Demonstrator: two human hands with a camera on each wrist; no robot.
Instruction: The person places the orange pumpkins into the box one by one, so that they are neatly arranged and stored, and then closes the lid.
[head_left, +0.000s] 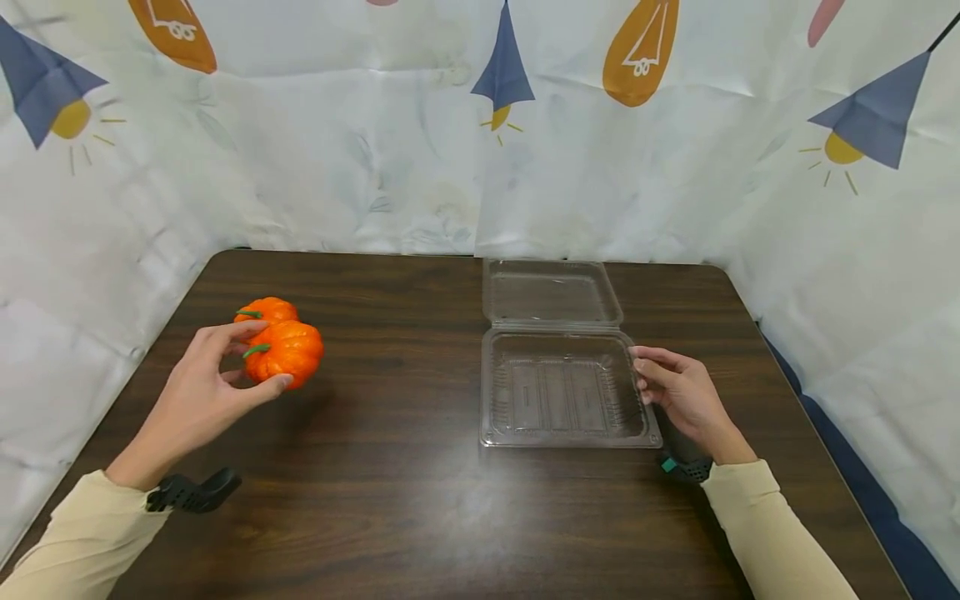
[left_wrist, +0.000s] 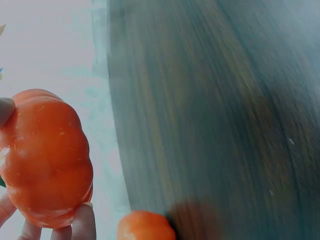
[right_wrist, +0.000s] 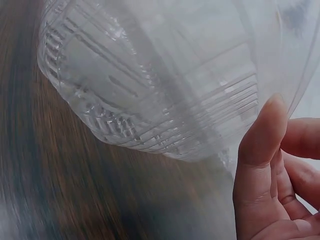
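Note:
My left hand (head_left: 213, 371) grips an orange toy pumpkin (head_left: 292, 354) with a green stem, thumb on its near side and fingers on the far side. In the left wrist view the held pumpkin (left_wrist: 47, 157) is raised above the table. Just behind it in the head view is a second orange pumpkin (head_left: 270, 310), partly covered by the first. To the right, a clear plastic clamshell box (head_left: 562, 392) lies with its lid (head_left: 551, 293) folded back. My right hand (head_left: 682, 396) pinches the right rim of the box between thumb and fingers.
The dark wood table (head_left: 397, 500) ends at a white patterned cloth (head_left: 337, 167) hung along the back and sides. Between the pumpkins and the box lies a wide stretch of bare tabletop. A black band (head_left: 191, 492) is on the left wrist.

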